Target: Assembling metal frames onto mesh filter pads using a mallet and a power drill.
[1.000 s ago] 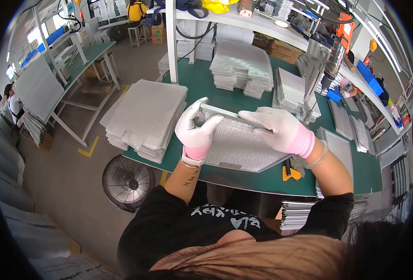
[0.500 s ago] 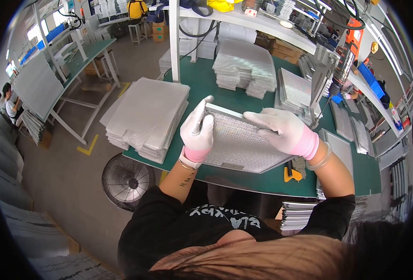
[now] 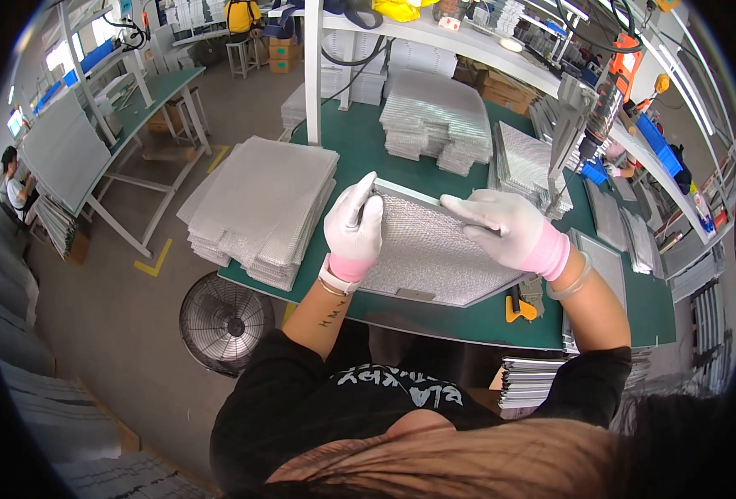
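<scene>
Over the green workbench I hold a framed silver metal mesh panel (image 3: 434, 249), like a filter, its far edge tilted up. My left hand (image 3: 356, 223), in a white glove with a pink cuff, is closed on its left edge near the upper corner. Similarly gloved, my right hand (image 3: 509, 231) grips the frame's far edge toward the right, fingers bent over the rim. A small plate-like tab (image 3: 415, 294) sits on the near edge. Just right of the panel lies a tool with an orange-yellow handle (image 3: 519, 309), partly hidden.
Stacked mesh sheets (image 3: 260, 200) stand at the bench's left; another stack (image 3: 436, 116) sits behind the panel, with more sheets (image 3: 526, 162) to its right. An orange power screwdriver (image 3: 613, 100) hangs at right. A floor fan (image 3: 226, 323) stands by the bench's left front.
My right hand's fingers have shifted slightly and bent more over the far edge. My left hand and the panel have moved only a little.
</scene>
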The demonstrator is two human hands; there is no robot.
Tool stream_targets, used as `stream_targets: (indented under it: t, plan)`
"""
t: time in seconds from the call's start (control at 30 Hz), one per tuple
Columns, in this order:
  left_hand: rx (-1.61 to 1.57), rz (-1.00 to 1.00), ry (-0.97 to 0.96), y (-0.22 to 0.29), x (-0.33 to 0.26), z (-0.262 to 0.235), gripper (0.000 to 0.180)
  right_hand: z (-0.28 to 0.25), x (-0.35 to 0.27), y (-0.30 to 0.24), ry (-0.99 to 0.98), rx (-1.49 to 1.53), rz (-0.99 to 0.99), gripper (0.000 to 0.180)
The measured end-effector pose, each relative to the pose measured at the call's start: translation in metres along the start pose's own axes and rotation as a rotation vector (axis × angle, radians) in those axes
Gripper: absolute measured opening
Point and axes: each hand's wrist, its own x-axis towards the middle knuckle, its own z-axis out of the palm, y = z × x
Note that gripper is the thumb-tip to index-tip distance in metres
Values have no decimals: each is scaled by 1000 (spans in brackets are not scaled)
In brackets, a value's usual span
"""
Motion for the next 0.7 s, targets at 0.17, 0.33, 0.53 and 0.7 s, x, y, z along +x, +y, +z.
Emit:
stream_targets:
  t: [0.17, 0.33, 0.53, 0.7]
  plan:
    - [-255, -113, -33, -6, -1, -5, 32, 0, 1, -4, 11, -23, -12, 59]
    - [-374, -74, -75, -6, 8, -6, 37, -3, 2, -11, 12, -81, 18, 52]
    - [-338, 53, -176, -14, 3, -8, 35, -6, 6, -8, 0, -35, 16, 46]
    - [-425, -27, -156, -20, -3, -8, 31, -20, 42, -29, -194, 139, 263, 32]
